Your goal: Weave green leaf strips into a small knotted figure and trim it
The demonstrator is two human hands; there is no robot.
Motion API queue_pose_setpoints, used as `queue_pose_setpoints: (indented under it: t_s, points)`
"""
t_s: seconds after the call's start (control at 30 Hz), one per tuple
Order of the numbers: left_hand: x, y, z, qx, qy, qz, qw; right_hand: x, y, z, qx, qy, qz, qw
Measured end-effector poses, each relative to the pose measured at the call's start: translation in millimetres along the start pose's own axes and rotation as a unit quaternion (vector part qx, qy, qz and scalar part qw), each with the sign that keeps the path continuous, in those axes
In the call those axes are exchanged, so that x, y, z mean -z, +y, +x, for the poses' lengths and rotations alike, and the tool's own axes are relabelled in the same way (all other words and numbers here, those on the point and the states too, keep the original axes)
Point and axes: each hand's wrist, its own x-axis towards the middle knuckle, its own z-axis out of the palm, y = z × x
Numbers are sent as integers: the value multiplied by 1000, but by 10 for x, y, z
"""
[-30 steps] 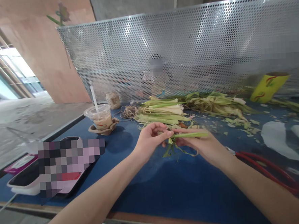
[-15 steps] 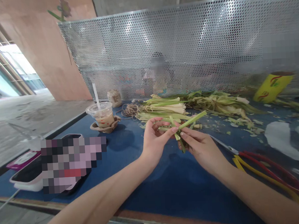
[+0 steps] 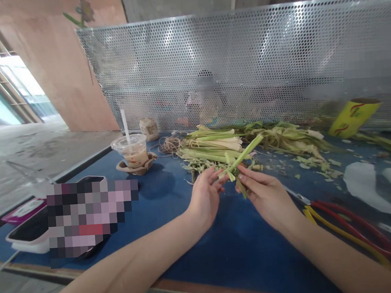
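Observation:
My right hand [image 3: 260, 186] pinches a small bunch of green stalks [image 3: 247, 151] between thumb and fingers, over the front middle of the table. One long pale-green stalk slants up to the right, with shorter pieces crossing it and a darker leaf hanging below. On the bunch's left side is my left hand [image 3: 207, 194], its fingers loosely bent and apart, fingertips at the stalks. Just beyond both hands lies a pile of cut green stalks [image 3: 211, 141] with ragged leaves at its near side. Scissors [image 3: 349, 221] with red and yellow handles rest by my right forearm.
Left on the blue table [image 3: 175, 245] are a lidded drink cup [image 3: 131, 150] in a cardboard holder, phones [image 3: 28, 229] and a pixelated patch. Twine [image 3: 169, 146], peeled leaves [image 3: 291, 138], a yellow tube [image 3: 356, 118] and white scraps [image 3: 366, 187] lie farther back. A perforated metal screen [image 3: 237, 64] borders the far edge.
My left hand has turned and drawn slightly down, its thumb off the stalks it was pinching. The right hand still holds the bunch, with the long stalk tilted more upright.

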Motion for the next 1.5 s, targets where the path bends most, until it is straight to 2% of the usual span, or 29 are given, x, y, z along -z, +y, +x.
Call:
queue_pose_setpoints:
  t_s: [0.1,0.23,0.33,0.43,0.6,0.67,0.9,1.07,1.27,1.37,1.43,1.5]
  points:
    - [32,-84,-39,9,-46,65,997,30,-37,8,12,-3,1,1000]
    - [23,-117,-76,-56,-125,95,986,44,-58,4,29,-19,-36,999]
    - [-8,-74,-91,-66,-134,64,987,40,-38,-15,25,-60,-46,997]
    - [-13,-24,-99,-44,-137,44,989,42,-27,-51,37,-88,-76,992]
    - [33,11,-109,36,-119,46,991,53,-106,-126,127,-94,-238,958]
    - [37,16,-110,50,-125,44,990,55,-134,-136,150,-93,-272,946]
    - [8,82,-73,-5,-115,51,992,89,-92,-65,118,-86,-197,969]
    - [16,58,-38,-31,-127,43,991,62,-92,-87,102,-84,-244,961]
    - [6,78,-9,-68,-71,21,995,80,-50,-39,81,-98,-188,974]
    - [20,147,22,-72,-32,3,997,128,-109,-4,104,-46,-234,965]
    - [31,181,39,-72,-9,5,997,150,-178,1,140,15,-306,942]
    - [33,191,37,-66,-6,23,998,149,-233,-13,183,43,-376,907]
